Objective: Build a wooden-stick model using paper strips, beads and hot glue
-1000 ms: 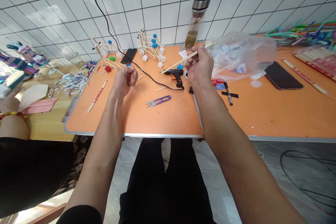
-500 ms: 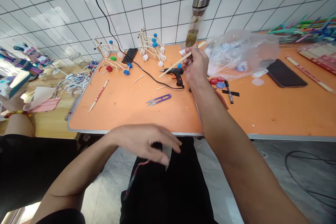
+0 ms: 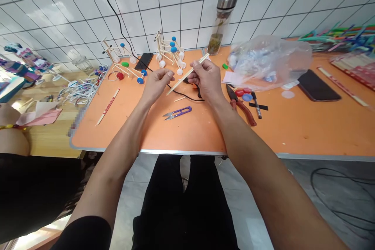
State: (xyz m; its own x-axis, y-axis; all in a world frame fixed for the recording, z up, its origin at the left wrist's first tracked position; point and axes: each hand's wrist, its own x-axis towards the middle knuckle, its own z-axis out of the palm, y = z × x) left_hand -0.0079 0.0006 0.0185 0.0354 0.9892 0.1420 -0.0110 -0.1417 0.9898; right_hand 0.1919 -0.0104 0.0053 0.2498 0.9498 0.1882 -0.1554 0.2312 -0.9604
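In my right hand (image 3: 206, 80) is a pair of pale wooden chopsticks (image 3: 176, 86), pinched between thumb and fingers and slanting down to the left. My left hand (image 3: 156, 84) hovers just left of their lower ends, fingers curled and thumb against the forefinger; whatever is in that pinch is hidden or too small to name. Behind my right hand a black and orange glue gun (image 3: 193, 86) lies mostly covered. Purple thread snips (image 3: 177, 113) rest on the orange table below my hands. Red-handled pliers (image 3: 244, 108) lie beside my right wrist.
Stick models with coloured caps (image 3: 172, 50) stand at the back, near a glass tea bottle (image 3: 219, 27). Rightward are a plastic bag (image 3: 269, 58), a marker (image 3: 258, 106) and a phone (image 3: 318, 86). A paper-sleeved chopstick pack (image 3: 108, 106) lies left. Another person's arm (image 3: 13, 136) is far left.
My left hand has risen from above my lap to the chopsticks' lower ends, and its fingers have curled in. The right hand has shifted slightly down and left with the chopsticks, uncovering the pliers.
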